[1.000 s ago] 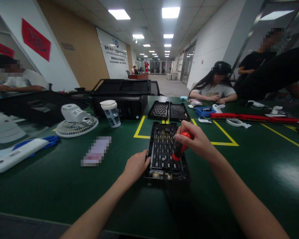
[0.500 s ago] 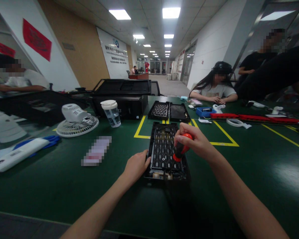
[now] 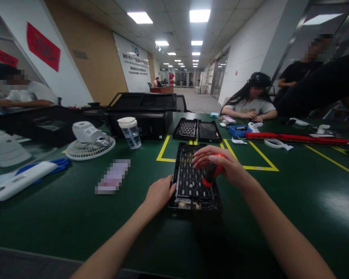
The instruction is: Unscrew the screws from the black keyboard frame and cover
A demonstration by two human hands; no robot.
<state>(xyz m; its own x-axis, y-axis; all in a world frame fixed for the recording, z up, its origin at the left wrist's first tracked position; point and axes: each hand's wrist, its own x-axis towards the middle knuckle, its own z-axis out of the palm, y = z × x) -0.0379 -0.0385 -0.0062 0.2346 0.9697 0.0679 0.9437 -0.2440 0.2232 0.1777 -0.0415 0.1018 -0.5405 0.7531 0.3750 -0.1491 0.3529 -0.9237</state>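
Observation:
A black case (image 3: 189, 182) with rows of oval cells inside lies on the green table (image 3: 128, 236). My left hand (image 3: 160, 193) grips its left edge, thumb on the rim. Over the right side of the case, my right hand (image 3: 221, 164) holds a red and black screwdriver (image 3: 211, 172) against the palm and thumb, its fingers stretched out to the left. The tool stands nearly upright, its red collar low over the cells; its tip is too dark to make out.
Behind the case lie another open black case (image 3: 186, 128) and yellow tape lines. To the left are a cup (image 3: 130, 133), a white fan (image 3: 90, 141) and a blurred flat object (image 3: 113, 176). A blue tray (image 3: 239, 130) and a seated person are at the right back.
The fingers of my right hand have opened out from around the screwdriver handle and now reach left. The case and my left hand have stayed in place.

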